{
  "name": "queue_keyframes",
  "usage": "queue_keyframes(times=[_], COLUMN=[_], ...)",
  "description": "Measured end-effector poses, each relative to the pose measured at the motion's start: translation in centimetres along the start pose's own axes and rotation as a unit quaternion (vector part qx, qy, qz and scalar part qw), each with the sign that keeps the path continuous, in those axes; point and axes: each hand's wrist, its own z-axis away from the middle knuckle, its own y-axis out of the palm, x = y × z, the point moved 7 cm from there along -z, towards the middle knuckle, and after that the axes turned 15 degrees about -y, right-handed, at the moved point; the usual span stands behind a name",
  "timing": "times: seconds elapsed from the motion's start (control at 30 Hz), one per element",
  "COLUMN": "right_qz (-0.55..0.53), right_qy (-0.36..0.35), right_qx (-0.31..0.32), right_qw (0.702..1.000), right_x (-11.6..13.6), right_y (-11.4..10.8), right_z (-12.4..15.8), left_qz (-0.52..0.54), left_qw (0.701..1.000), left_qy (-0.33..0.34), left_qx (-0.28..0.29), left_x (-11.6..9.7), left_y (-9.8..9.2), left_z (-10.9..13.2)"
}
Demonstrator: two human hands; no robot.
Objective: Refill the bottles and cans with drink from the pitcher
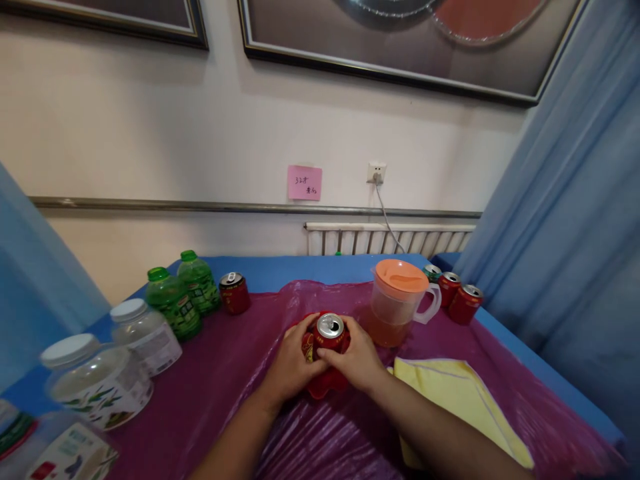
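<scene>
A red drink can [331, 327] with an opened silver top stands upright in the middle of the table. My left hand [295, 360] curls round its left side, and my right hand [357, 357] grips it from the right, with the thumbs at the front. Under and around the can shows a red dish-like piece [327, 385] with a wavy edge, partly hidden by my hands. Just right of my hands is a clear pitcher [393, 313] with an orange lid and orange-brown liquid inside. A folded yellow cloth [460, 400] lies by my right forearm.
Purple plastic sheeting [225, 373] covers the blue table. At left stand clear jars [100, 383] with white lids, two green bottles [175, 303] and another red can [235, 295]. Several cans [465, 305] stand at the right back, near a blue curtain [565, 233].
</scene>
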Motion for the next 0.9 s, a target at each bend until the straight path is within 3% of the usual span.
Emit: queue_keyframes(times=[0.13,0.3,0.43,0.53,0.63,0.73,0.9], right_qz=[0.032,0.053,0.138,0.214,0.305,0.336,0.349], right_qy=[-0.018,-0.021,0.041,0.095,0.153,0.182,0.205], right_qx=[-0.016,-0.07,-0.148,-0.233,-0.281,-0.301,-0.3], right_qw=[0.999,0.996,0.979,0.944,0.897,0.874,0.864], right_x=[1.6,1.9,-2.5,-7.2,-11.2,-13.9,-16.8], right_y=[-3.3,-11.6,-20.6,-27.6,-33.0,-36.0,-37.0], right_z=[0.4,3.5,6.4,7.9,8.5,8.2,7.8], left_qz=[0.031,0.027,0.011,0.003,-0.014,-0.02,-0.014], left_qw=[0.999,0.998,0.994,0.992,0.992,0.991,0.992], left_qy=[0.02,0.017,0.013,0.015,0.013,0.009,-0.011], left_qx=[0.031,-0.057,-0.112,-0.128,-0.127,-0.131,-0.127], left_x=[0.2,1.1,0.9,0.7,1.0,1.6,2.1], left_y=[0.0,-1.2,-1.9,-2.1,-1.9,-1.8,-2.0], left_z=[-0.2,-0.9,-1.1,-1.2,-1.4,-1.8,-2.4])
